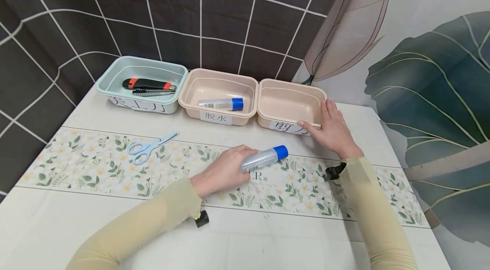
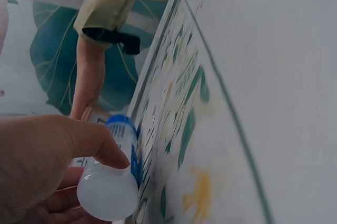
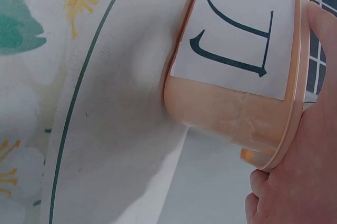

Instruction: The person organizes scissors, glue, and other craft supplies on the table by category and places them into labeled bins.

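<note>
My left hand (image 1: pixel 227 170) grips a clear glue bottle (image 1: pixel 262 160) with a blue cap, tilted over the floral strip, cap pointing to the right. In the left wrist view the thumb presses along the side of the bottle (image 2: pixel 109 187), its rounded base toward the camera. My right hand (image 1: pixel 334 132) holds the right end of the right-hand pink bin (image 1: pixel 292 85), thumb at the front rim and fingers along the side. Its white label (image 3: pixel 237 29) shows large in the right wrist view. Inside, only the bin's bare floor shows.
Light blue scissors (image 1: pixel 151 147) lie on the table at left. The middle pink bin (image 1: pixel 218 75) contains another glue bottle (image 1: pixel 222 104). A mint bin (image 1: pixel 141 63) at far left holds a black-and-red utility knife (image 1: pixel 149 84) and a slim cutter (image 1: pixel 154 92). A dark tiled backdrop (image 1: pixel 222 15) stands behind.
</note>
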### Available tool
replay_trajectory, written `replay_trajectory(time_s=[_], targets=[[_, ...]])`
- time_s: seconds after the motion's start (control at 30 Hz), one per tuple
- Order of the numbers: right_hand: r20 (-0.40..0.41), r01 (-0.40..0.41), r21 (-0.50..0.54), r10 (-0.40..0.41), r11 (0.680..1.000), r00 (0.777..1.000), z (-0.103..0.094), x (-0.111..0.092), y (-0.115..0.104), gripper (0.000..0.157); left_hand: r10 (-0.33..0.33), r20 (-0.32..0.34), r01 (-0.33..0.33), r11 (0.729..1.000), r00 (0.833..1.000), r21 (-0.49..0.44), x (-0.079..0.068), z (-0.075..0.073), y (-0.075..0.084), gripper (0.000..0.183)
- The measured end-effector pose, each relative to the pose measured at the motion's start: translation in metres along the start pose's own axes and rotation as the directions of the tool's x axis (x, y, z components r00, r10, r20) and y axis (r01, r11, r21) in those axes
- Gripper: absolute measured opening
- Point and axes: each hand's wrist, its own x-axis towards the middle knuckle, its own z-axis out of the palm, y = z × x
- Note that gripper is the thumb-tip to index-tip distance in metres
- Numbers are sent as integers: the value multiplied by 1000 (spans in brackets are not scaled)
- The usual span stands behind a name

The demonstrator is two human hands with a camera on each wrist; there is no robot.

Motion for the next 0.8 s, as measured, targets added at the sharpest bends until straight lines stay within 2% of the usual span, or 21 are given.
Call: replay_trajectory(time_s=[0.33,0.5,0.8], targets=[[4,-6,2,6,1000,1000,0,1,0,110,-40,-47,41,999,998,28,9,-16,-19,51],[10,-7,1,7,1000,1000,-1,0,0,110,-60,-42,60,998,997,1,13,-20,-24,51],[8,-8,2,7,1000,1000,-1,0,0,110,-50,-37,51,999,998,0,19,-18,-27,55]])
